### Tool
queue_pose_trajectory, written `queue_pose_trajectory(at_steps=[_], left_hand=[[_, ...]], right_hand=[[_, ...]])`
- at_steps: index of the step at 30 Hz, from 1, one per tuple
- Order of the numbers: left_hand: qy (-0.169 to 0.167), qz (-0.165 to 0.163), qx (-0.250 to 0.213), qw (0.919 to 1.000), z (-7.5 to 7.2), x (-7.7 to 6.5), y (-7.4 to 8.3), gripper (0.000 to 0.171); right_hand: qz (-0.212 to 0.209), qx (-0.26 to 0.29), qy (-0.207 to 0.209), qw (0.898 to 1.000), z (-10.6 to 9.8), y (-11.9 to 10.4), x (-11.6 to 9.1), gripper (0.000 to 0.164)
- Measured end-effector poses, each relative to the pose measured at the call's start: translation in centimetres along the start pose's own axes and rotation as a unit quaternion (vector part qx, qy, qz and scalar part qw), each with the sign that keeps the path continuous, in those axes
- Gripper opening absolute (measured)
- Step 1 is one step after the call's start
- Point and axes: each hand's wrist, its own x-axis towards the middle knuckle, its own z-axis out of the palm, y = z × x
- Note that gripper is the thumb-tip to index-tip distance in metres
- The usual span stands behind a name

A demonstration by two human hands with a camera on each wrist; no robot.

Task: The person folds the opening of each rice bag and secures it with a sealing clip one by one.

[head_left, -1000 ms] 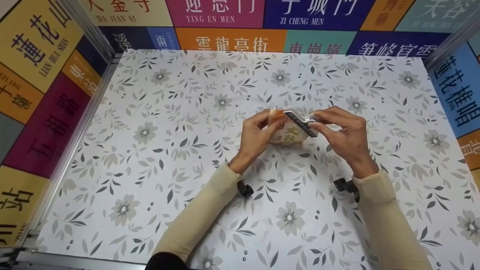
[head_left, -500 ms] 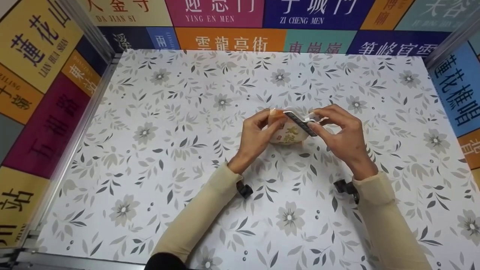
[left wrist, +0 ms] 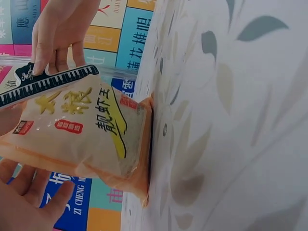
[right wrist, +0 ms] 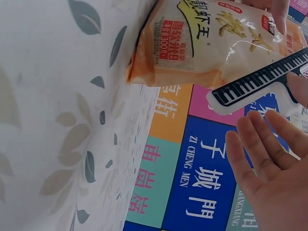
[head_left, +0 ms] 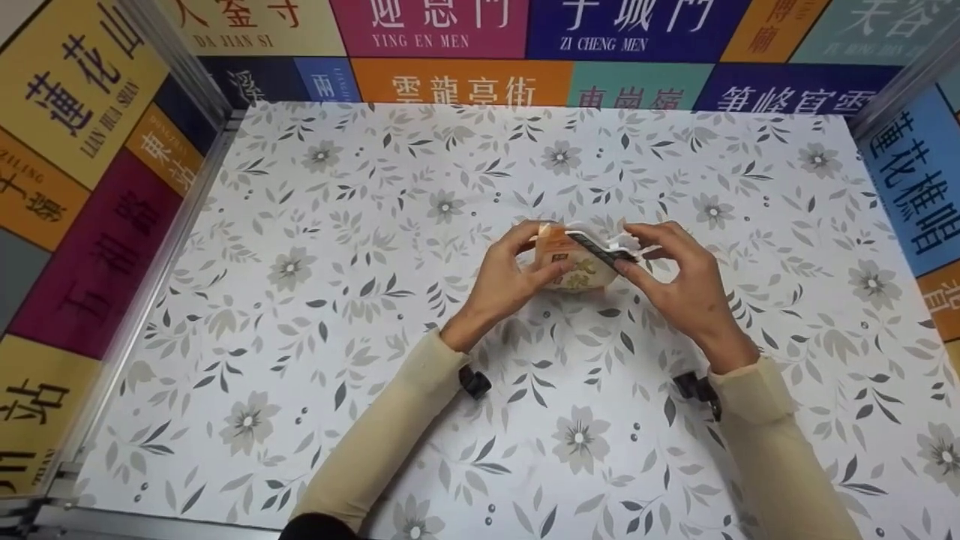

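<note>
A clear and orange bag of rice [head_left: 592, 279] stands with its lower end at the table, tilted in both wrist views. My left hand [head_left: 501, 276] holds it from the left, thumb on the printed front and other fingers behind. Across the bag's upper part lies a white bag clip [right wrist: 260, 79] with a black piano-key strip, slanting down to the right in the head view. With thumb and index finger my right hand [head_left: 686, 283] pinches this clip at its raised handle tab [left wrist: 29, 72]. The right hand's other fingers [right wrist: 260, 144] are extended away from the bag.
A white tabletop [head_left: 315, 450] with grey flowers and leaves spreads around both hands. Coloured panels [head_left: 442, 82] with large characters wall in the back and both sides. A metal rail [head_left: 161, 517] runs along the front left edge.
My left hand has shifted slightly down and left, its thumb now lower on the bag's front. The right hand has dropped a little, with its fingers more spread. The clip stays at the bag's top.
</note>
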Motion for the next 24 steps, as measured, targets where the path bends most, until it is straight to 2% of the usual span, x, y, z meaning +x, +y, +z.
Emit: queue_pose_trajectory(at_steps=[8,14,18,24], left_hand=[[-0.025,-0.024,0.06,0.9976,-0.5,-0.5,-0.3,0.049],[-0.044,-0.078,0.032,0.9955,-0.3,-0.4,-1.1,0.049],[-0.035,-0.089,0.031,0.995,-0.2,0.1,-1.4,0.044],[-0.023,-0.085,0.024,0.9958,0.2,0.8,-1.8,0.042]], right_hand=[[0.015,-0.009,0.005,1.0,0.0,0.2,-0.4,0.041],[0.025,0.0,0.004,1.0,0.3,0.9,-0.6,0.033],[0.077,-0.013,-0.026,0.997,0.5,1.5,-0.6,0.04],[0.178,-0.02,-0.102,0.979,1.0,2.2,-0.6,0.058]])
